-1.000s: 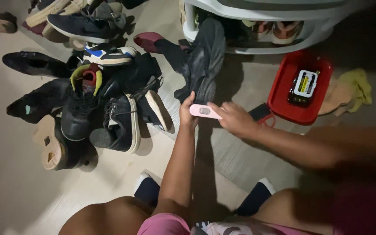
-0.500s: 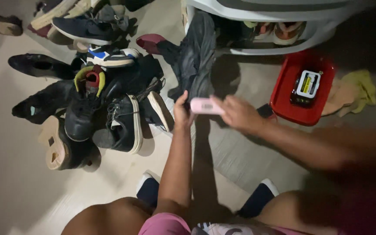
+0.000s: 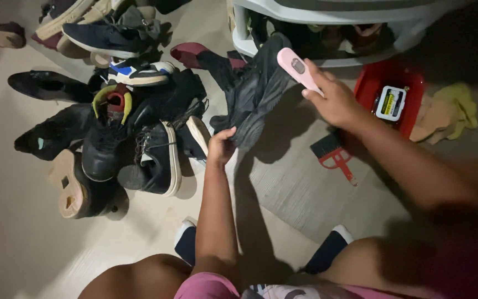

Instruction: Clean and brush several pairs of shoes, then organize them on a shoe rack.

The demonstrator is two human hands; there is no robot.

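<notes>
I see my left hand (image 3: 220, 147) gripping the heel end of a black shoe (image 3: 258, 91), which hangs tilted with its toe up toward the white shoe rack (image 3: 327, 14). My right hand (image 3: 336, 99) is closed around a pink brush (image 3: 299, 69), its head poking out past my fingers, just beside the shoe's upper side; I cannot tell whether they touch. Beyond that hand sits a red tray (image 3: 380, 83) with a small tin in it, a red-handled brush (image 3: 334, 155) lying on the floor beneath my wrist. Left of my left hand is a pile of dark shoes (image 3: 134, 138).
</notes>
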